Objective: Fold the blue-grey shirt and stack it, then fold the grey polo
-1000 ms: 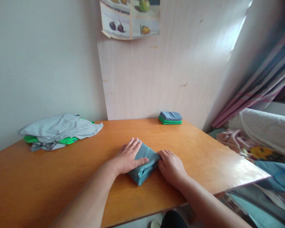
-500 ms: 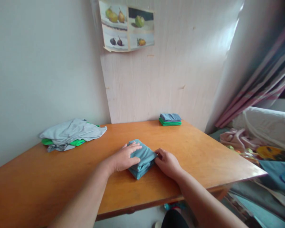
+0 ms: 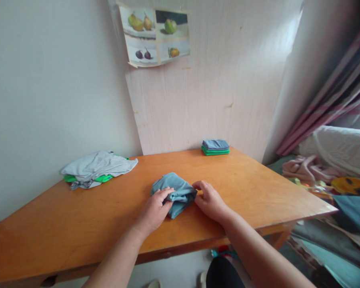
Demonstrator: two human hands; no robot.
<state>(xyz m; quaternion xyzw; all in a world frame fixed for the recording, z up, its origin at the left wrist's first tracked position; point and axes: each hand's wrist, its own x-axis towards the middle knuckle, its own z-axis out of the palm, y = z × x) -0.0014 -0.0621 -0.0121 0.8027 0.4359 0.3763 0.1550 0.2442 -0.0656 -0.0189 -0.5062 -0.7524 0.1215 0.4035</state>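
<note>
In the left hand (image 3: 156, 209), thumb and fingers pinch the near edge of a blue cloth (image 3: 177, 186); the right hand (image 3: 209, 201) curls loosely by its corner, grip unclear. Looks like folding; next probably needs gentle tucking.

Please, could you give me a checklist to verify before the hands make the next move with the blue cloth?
1. Left hand on the blue cloth: ok, fingers and thumb are at its near left edge.
2. Right hand holding firmly: cannot tell; it is at the cloth's right corner, but the grip is unclear.
3. Cloth lying flat: not ok, its top looks puffed and creased.
4. Folded stack apart from the cloth: ok, it sits at the back of the table.
5. Loose pile apart from the cloth: ok, it lies to the left.
6. Cloth's underside smooth: cannot tell, it is hidden.
</note>
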